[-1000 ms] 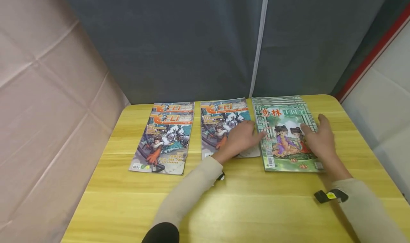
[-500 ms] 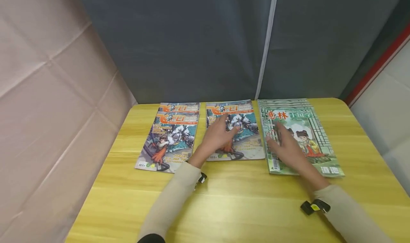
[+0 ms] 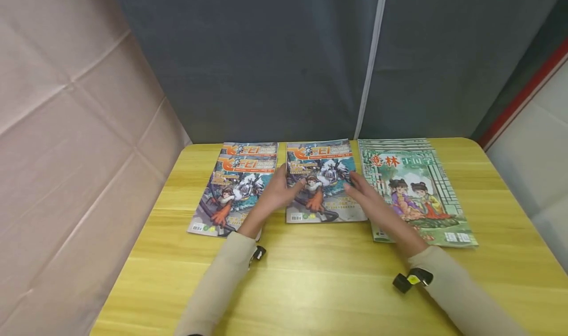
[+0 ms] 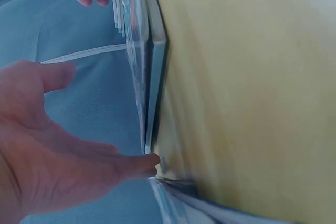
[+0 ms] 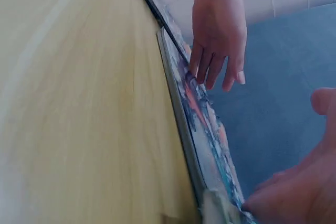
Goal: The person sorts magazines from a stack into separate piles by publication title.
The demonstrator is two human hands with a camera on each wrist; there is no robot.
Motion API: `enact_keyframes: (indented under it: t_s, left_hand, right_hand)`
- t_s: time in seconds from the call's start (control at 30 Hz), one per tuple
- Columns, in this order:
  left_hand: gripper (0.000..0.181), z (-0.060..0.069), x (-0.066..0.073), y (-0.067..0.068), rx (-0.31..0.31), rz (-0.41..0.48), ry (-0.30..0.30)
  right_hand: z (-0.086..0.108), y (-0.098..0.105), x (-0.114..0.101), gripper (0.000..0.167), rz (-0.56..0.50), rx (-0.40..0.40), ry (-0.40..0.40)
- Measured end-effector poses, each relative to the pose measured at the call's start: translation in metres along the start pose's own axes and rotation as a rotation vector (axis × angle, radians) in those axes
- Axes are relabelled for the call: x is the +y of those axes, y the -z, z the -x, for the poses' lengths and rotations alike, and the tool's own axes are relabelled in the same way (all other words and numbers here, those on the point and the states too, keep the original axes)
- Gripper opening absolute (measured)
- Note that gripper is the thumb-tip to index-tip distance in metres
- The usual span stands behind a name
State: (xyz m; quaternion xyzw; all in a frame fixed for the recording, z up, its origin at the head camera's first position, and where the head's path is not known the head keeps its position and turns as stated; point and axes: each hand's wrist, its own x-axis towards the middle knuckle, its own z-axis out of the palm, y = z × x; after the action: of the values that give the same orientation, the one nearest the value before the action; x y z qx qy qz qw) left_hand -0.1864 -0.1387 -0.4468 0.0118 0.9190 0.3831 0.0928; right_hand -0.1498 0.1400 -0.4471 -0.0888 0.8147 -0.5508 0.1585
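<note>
In the head view a magazine (image 3: 323,183) with an orange title and a red-clad figure lies flat in the middle. My left hand (image 3: 276,190) is at its left edge, thumb over the cover; in the left wrist view that hand's extended fingers (image 4: 131,165) reach down into the gap between this magazine and the left pile. My right hand (image 3: 372,204) is near its right edge, fingers extended and thumb apart. Neither hand curls around anything. Whether the fingertips touch the magazine edges is hard to tell.
Left of the middle lie overlapping magazines (image 3: 241,188) with the same cover. On the right stands a fanned pile of green magazines (image 3: 421,178), partly under my right forearm. The yellow wooden table (image 3: 319,277) meets a grey curtain (image 3: 266,70) at the back.
My right hand has moved left, off the green pile to the middle magazine's right edge. My left hand has drawn left across that magazine to its left edge. The view shifted slightly.
</note>
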Motion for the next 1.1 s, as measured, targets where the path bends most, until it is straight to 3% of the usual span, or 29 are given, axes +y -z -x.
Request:
enact_keyframes:
  t_s: [0.2,0.5,0.93,1.1]
  left_hand:
    - [0.1,-0.002,-0.003,-0.002,-0.07,0.039,0.033]
    - [0.099,-0.001,-0.001,-0.006,-0.141,0.05,0.009]
    - [0.098,0.006,0.007,-0.006,-0.125,0.085,-0.02]
    - [0.097,0.01,0.014,-0.003,-0.103,0.168,-0.004]
  right_hand:
    - [-0.011,-0.008,-0.004,0.094,0.061,0.08,-0.14]
    - [-0.02,-0.012,-0.015,0.096,-0.022,0.137,-0.25]
    - [-0.019,-0.014,-0.014,0.088,-0.087,0.13,-0.252]
    - [-0.018,-0.016,-0.016,0.088,-0.112,0.157,-0.255]
